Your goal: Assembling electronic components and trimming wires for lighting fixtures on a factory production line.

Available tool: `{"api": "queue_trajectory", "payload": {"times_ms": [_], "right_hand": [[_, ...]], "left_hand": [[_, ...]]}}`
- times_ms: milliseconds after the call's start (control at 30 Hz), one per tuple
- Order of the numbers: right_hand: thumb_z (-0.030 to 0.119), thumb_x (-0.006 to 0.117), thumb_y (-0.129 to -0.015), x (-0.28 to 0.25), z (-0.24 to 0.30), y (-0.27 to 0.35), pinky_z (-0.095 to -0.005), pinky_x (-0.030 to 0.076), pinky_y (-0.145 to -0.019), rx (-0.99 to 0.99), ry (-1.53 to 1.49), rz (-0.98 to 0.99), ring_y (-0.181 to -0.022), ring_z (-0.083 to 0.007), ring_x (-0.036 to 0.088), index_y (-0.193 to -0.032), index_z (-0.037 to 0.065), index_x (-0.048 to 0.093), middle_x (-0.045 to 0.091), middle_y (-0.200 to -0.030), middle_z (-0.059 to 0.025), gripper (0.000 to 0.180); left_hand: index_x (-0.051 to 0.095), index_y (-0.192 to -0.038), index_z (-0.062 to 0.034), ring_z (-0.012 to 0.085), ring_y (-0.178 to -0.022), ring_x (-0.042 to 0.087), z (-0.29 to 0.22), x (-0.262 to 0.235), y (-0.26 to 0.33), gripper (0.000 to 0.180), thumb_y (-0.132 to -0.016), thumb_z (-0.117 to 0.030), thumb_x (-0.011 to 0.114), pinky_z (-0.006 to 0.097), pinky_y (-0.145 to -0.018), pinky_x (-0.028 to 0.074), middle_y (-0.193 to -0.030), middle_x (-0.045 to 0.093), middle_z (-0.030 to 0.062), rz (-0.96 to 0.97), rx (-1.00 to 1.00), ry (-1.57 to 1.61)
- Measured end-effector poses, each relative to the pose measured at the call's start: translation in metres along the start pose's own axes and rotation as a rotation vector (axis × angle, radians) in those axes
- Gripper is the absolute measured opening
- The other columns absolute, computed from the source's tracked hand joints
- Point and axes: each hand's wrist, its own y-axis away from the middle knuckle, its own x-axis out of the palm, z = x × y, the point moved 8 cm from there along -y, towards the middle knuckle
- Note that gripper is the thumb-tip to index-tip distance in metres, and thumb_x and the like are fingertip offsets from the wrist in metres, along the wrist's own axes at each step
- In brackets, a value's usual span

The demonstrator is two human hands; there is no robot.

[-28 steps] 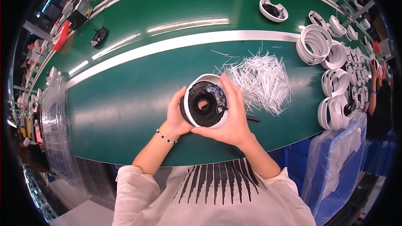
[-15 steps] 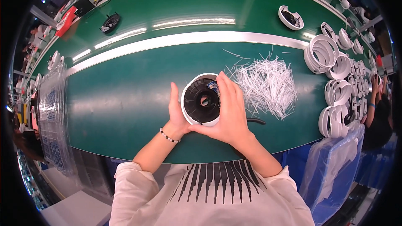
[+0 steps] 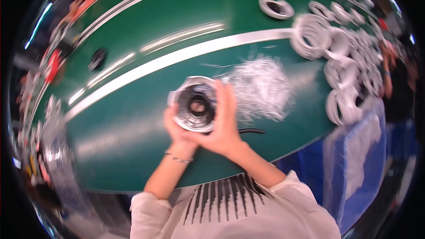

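Observation:
A round white plastic housing with a black ring-shaped part inside it is held up over the green table. A hole passes through the middle of the black part. My left hand supports the housing from its lower left, fingers partly hidden behind it. Around its right side, my right hand is closed with the fingers along the rim. Right of my hands lies a loose pile of thin white strips. Motion blur hides fine detail in the housing.
White ring-shaped housings are stacked at the table's right. Another open housing and a black part lie on the green surface beyond the white strip. A dark curved thing rests near my right hand. Blue bin at right; clear plastic trays at left.
The whole view has swung and tilted. The housing has turned in my hands, now showing a notched rim at its top. My left thumb has come in against its side.

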Motion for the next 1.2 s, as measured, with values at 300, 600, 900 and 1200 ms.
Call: {"api": "queue_trajectory", "payload": {"times_ms": [300,600,900,1200], "right_hand": [[0.015,0.068,-0.062,-0.219,-0.049,0.024,-0.0444,0.024,-0.097,0.035,0.692,-0.562,-0.117,-0.0355,0.031,-0.105,0.005,0.052,0.041,-0.123,-0.0157,0.047],[0.002,0.06,-0.068,-0.289,-0.055,0.016,-0.0392,0.034,-0.09,0.038,0.92,-0.706,-0.107,-0.0312,0.042,-0.102,0.003,0.054,0.048,-0.115,-0.0131,0.034],[0.02,0.066,-0.065,-0.197,-0.163,-0.128,-0.0437,0.033,-0.085,-0.161,1.107,-0.128,-0.095,-0.0293,0.048,-0.091,0.003,0.056,0.057,-0.096,-0.0117,0.033],[0.006,0.055,-0.072,-0.205,-0.226,-0.12,-0.04,0.039,-0.081,-0.03,0.84,-0.122,-0.08,-0.0326,0.056,-0.086,-0.001,0.059,0.06,-0.082,-0.0166,0.017]], "left_hand": [[0.037,-0.119,0.0032,0.0301,-0.112,0.042,-0.114,-0.01,-0.157,0.042,-0.091,-0.027,0.03,0.045,-0.098,0.032,-0.12,0.045,0.0171,-0.088,0.212,-0.354],[0.026,-0.125,0.0016,0.0227,-0.1,0.049,-0.166,-0.041,-0.269,0.067,-0.078,-0.028,0.063,0.032,-0.086,0.039,-0.115,0.045,0.0171,-0.267,0.582,-0.687],[0.038,-0.121,-0.0007,0.0307,-0.115,0.036,-0.171,0.04,-0.12,0.048,-0.077,-0.011,0.054,0.037,-0.097,0.026,-0.12,0.042,0.0171,-0.134,1.432,-1.684],[0.047,-0.1,0.0014,0.0349,-0.094,0.046,-0.315,-0.04,-0.084,0.033,-0.067,-0.003,0.051,0.041,-0.085,0.036,-0.096,0.049,0.0185,-0.559,1.552,-1.733]]}}
